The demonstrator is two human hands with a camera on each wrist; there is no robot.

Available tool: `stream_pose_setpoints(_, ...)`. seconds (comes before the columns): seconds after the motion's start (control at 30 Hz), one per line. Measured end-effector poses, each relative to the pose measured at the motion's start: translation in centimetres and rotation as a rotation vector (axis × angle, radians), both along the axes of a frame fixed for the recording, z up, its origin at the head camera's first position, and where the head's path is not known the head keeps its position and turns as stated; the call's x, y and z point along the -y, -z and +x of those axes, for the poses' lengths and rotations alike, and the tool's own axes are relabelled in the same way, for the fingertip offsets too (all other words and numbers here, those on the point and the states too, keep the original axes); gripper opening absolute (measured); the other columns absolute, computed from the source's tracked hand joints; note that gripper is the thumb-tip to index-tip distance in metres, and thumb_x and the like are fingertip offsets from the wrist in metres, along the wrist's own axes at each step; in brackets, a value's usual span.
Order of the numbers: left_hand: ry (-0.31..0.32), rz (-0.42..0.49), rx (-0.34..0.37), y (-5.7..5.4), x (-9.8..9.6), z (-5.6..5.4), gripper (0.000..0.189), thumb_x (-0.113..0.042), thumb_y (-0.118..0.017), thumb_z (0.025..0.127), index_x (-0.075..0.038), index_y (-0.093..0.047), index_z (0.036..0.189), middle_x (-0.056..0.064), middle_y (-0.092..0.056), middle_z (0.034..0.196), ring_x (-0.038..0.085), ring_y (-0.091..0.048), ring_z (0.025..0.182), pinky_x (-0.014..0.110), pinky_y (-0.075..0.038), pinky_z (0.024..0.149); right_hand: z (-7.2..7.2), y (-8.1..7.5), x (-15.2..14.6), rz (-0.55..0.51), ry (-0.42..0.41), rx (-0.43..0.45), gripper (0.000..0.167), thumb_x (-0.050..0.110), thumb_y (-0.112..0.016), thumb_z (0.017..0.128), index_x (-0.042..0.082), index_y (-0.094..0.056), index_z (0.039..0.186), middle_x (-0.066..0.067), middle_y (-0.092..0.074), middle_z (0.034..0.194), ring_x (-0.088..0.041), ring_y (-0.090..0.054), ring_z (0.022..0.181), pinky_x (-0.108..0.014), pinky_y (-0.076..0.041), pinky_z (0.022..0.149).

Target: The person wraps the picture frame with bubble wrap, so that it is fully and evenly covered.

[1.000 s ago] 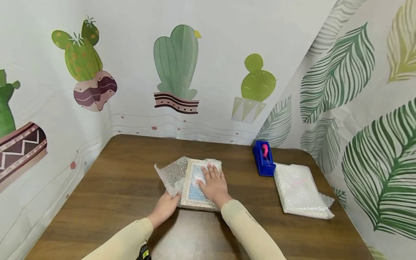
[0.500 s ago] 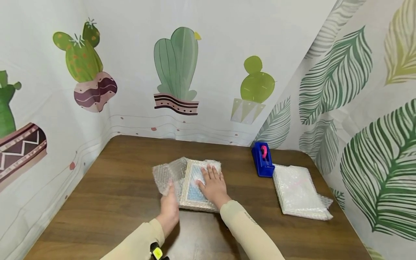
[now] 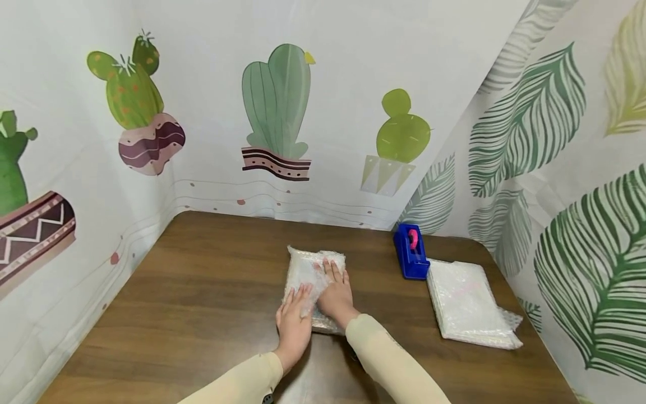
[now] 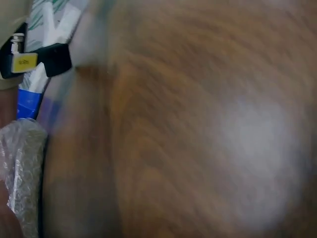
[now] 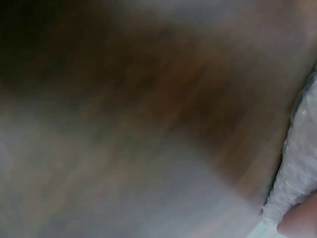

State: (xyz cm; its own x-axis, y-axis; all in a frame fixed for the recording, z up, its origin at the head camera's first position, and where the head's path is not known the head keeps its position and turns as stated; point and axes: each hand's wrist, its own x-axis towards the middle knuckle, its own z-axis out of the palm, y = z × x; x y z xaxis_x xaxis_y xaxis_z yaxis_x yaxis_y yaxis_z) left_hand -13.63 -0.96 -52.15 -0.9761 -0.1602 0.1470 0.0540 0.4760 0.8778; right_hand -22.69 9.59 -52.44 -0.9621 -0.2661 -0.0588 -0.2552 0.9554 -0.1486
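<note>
A picture frame wrapped in bubble wrap (image 3: 303, 268) lies flat in the middle of the wooden table. Its left flap is folded over the front, covering most of the picture. My left hand (image 3: 294, 328) lies on the folded flap with its fingers extended. On the right side, my right hand (image 3: 337, 294) rests on the package, fingers straight and spread, the flap's edge reaching against it. In the left wrist view, the package's wrapped side (image 4: 28, 173) shows at the left edge. A fingertip (image 5: 299, 220) touches the wrap in the right wrist view.
A blue tape dispenser (image 3: 411, 252) with a pink roll stands at the back right of the table (image 3: 202, 280). Beside it lies another bubble-wrapped flat package (image 3: 466, 303), with a loose corner sticking out. Printed cloth walls border the table behind and at both sides.
My left hand has moved right, folding the bubble wrap flap from the table's left side over the frame. My right hand has stayed on the package.
</note>
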Motion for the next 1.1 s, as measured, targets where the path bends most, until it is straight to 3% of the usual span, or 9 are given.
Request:
stream_pose_setpoints(0.1,0.034,-0.073,-0.011,0.3,-0.1,0.0,0.061,0.002,-0.055,0.084,-0.01,-0.06,0.143,0.016,-0.052,0.155,0.045,-0.037,0.15,0.064,-0.02,0.118,0.3,-0.6,-0.1,-0.034,-0.009,-0.01,0.06,0.037,-0.045,0.106,0.014,-0.034,0.161,-0.012,-0.026,0.171,-0.032,-0.023,0.16,-0.058,-0.021,0.128)
stream_pose_setpoints(0.23,0.05,-0.188,-0.024,0.9,-0.2,0.3,0.064,0.003,-0.06,0.078,-0.008,-0.062,0.142,0.018,-0.053,0.154,0.045,-0.039,0.149,0.065,-0.023,0.115,0.3,-1.1,-0.4,-0.169,-0.01,0.06,0.058,0.034,-0.044,0.106,0.011,-0.037,0.159,-0.015,-0.026,0.171,-0.036,-0.021,0.159,-0.061,-0.016,0.129)
stream_pose_setpoints(0.3,0.055,-0.241,-0.026,1.1,-0.3,0.3,0.063,0.002,-0.062,0.078,-0.007,-0.062,0.141,0.019,-0.053,0.154,0.044,-0.039,0.149,0.065,-0.024,0.115,-0.2,-1.3,-0.7,-0.31,0.012,0.11,0.055,0.031,-0.039,0.107,0.007,-0.039,0.157,-0.017,-0.026,0.17,-0.037,-0.02,0.16,-0.062,-0.012,0.129)
stream_pose_setpoints(0.47,0.083,-0.375,0.0,1.3,-0.4,-0.1,0.062,-0.002,-0.066,0.08,-0.007,-0.062,0.142,0.02,-0.05,0.156,0.043,-0.036,0.152,0.064,-0.024,0.116,-1.7,-1.6,-2.0,-0.793,0.06,0.264,0.058,0.033,-0.017,0.113,0.001,-0.041,0.155,-0.02,-0.024,0.17,-0.041,-0.013,0.16,-0.065,0.001,0.128)
stream_pose_setpoints(0.6,0.145,-0.415,0.035,1.0,-0.2,0.0,0.063,-0.017,-0.069,0.083,-0.003,-0.059,0.143,0.024,-0.046,0.158,0.045,-0.031,0.154,0.068,-0.023,0.117,-1.8,-1.6,-3.4,-0.974,0.037,0.441,0.066,0.046,-0.008,0.112,0.008,-0.031,0.161,-0.014,-0.009,0.174,-0.04,0.001,0.162,-0.068,0.005,0.126)
stream_pose_setpoints(0.73,0.26,-0.33,0.083,0.2,0.7,0.0,0.075,-0.026,-0.063,0.083,0.005,-0.047,0.15,0.03,-0.034,0.162,0.049,-0.019,0.156,0.072,-0.013,0.119,-2.0,-1.9,-4.1,-0.992,0.01,0.547,0.068,0.053,-0.008,0.11,0.015,-0.025,0.164,-0.01,0.001,0.176,-0.039,0.005,0.162,-0.071,-0.001,0.125)
stream_pose_setpoints(0.83,0.363,-0.285,0.128,-0.4,1.5,0.0,0.077,-0.015,-0.056,0.082,0.01,-0.037,0.153,0.033,-0.024,0.165,0.052,-0.01,0.157,0.074,-0.005,0.119,-2.3,-2.3,-4.3,-0.95,0.007,0.604,0.067,0.056,-0.01,0.11,0.019,-0.023,0.165,-0.008,0.008,0.175,-0.036,0.011,0.162,-0.071,0.0,0.126)
stream_pose_setpoints(0.93,0.436,-0.31,0.147,-1.0,2.1,-0.1,0.07,-0.007,-0.052,0.087,0.009,-0.037,0.154,0.036,-0.02,0.165,0.055,-0.006,0.156,0.076,-0.005,0.118,-2.5,-2.8,-4.3,-0.897,0.011,0.666,0.067,0.057,-0.012,0.109,0.022,-0.018,0.166,-0.008,0.016,0.174,-0.033,0.019,0.161,-0.07,0.003,0.126)
stream_pose_setpoints(1.1,0.426,-0.392,0.161,-1.1,1.6,0.0,0.059,-0.018,-0.048,0.095,0.0,-0.047,0.152,0.036,-0.021,0.165,0.056,-0.007,0.156,0.077,-0.007,0.118,-2.7,-3.5,-4.0,-0.794,0.006,0.716,0.071,0.058,-0.019,0.108,0.02,-0.005,0.166,-0.008,0.021,0.173,-0.033,0.024,0.159,-0.069,0.008,0.126)
